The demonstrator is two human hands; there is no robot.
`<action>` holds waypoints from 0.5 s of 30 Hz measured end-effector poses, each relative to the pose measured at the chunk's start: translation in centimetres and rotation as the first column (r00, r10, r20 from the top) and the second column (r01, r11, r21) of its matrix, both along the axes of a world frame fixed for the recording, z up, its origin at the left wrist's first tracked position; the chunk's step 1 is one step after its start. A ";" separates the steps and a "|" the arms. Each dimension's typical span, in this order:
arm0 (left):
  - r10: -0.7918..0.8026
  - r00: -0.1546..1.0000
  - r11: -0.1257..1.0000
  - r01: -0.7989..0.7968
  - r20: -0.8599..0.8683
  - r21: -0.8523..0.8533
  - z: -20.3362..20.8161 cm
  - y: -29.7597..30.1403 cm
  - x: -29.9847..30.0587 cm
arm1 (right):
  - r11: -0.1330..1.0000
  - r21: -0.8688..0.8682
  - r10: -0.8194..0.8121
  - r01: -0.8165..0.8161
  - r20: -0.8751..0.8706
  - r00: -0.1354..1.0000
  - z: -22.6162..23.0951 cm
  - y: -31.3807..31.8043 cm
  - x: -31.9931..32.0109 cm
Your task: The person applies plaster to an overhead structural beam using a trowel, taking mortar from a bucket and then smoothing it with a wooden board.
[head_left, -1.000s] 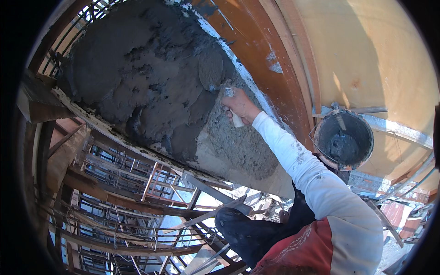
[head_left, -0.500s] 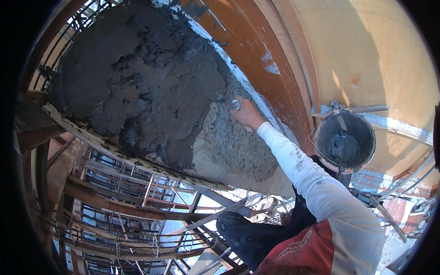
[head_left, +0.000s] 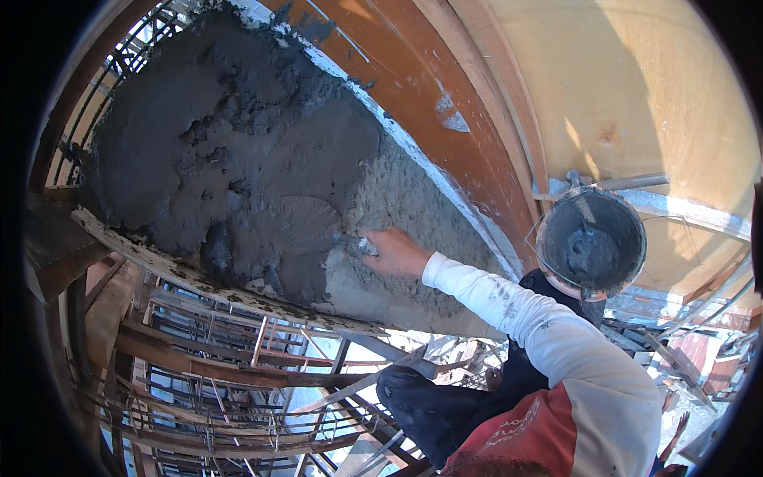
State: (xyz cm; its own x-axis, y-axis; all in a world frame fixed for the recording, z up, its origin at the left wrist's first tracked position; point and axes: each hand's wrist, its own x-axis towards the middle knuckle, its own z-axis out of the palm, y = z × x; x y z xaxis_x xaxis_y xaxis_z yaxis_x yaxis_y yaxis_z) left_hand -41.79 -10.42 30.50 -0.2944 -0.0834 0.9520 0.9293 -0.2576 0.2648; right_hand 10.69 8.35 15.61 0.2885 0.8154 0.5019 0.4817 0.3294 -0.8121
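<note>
My right hand is closed around the handle end of a trowel, and a white, mortar-spattered sleeve reaches in from the lower right. Grey mortar coats the blade, which lies flat on a wide spread of wet mortar, so its outline is hard to make out. Beneath and beside my hand is a rougher, lighter grey strip. The dark mortar is smooth in places, with ragged pits across its middle. My left hand is out of view.
A bucket with mortar residue stands at right, by a pale board wall. A brown panel borders the slab's far side. Below the near edge are wooden beams and bars over a drop. Another person's hand shows lower right.
My right hand has moved left and nearer with the trowel, away from the brown panel. A smoothed, ribbed patch now shows by the blade. The whole view has shifted slightly.
</note>
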 end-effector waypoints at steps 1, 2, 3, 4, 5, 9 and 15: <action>-0.001 1.000 1.000 0.001 -0.003 0.010 0.0 0.0 0.1 | 0.997 -0.047 -0.068 0.067 -0.030 0.997 0.5 -0.2 1.6; 0.001 1.000 1.000 -0.001 -0.006 0.017 0.1 -0.1 0.1 | 0.987 -0.096 -0.137 0.131 -0.057 0.989 1.1 -0.1 3.3; -0.004 1.000 1.000 0.004 -0.008 0.023 0.3 0.1 0.3 | 0.974 0.009 -0.222 0.225 -0.143 0.965 1.0 0.8 5.7; -0.007 1.000 1.000 0.007 -0.009 0.020 0.3 0.3 0.5 | 0.941 0.097 -0.293 0.323 -0.237 0.926 0.6 1.8 8.2; -0.004 1.000 1.000 0.004 -0.009 0.019 0.2 0.4 0.6 | 0.949 0.049 -0.285 0.313 -0.295 0.912 1.1 2.0 10.7; 0.007 1.000 1.000 -0.007 -0.007 0.018 0.2 0.5 0.9 | 0.985 -0.111 -0.170 0.133 -0.455 0.874 2.2 0.2 13.2; -0.028 0.998 0.999 0.028 0.048 0.016 -0.1 0.2 0.7 | 0.998 -0.032 0.003 -0.053 -0.828 0.560 -1.5 0.1 7.7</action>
State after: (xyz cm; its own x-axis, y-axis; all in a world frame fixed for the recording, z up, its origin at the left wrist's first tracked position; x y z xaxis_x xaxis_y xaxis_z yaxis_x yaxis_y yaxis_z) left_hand -41.06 -10.25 30.43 -0.3425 -0.0888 0.9353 0.9078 -0.2877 0.3051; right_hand 18.40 8.46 14.14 0.5334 0.8457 0.0162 -0.4186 0.2805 -0.8638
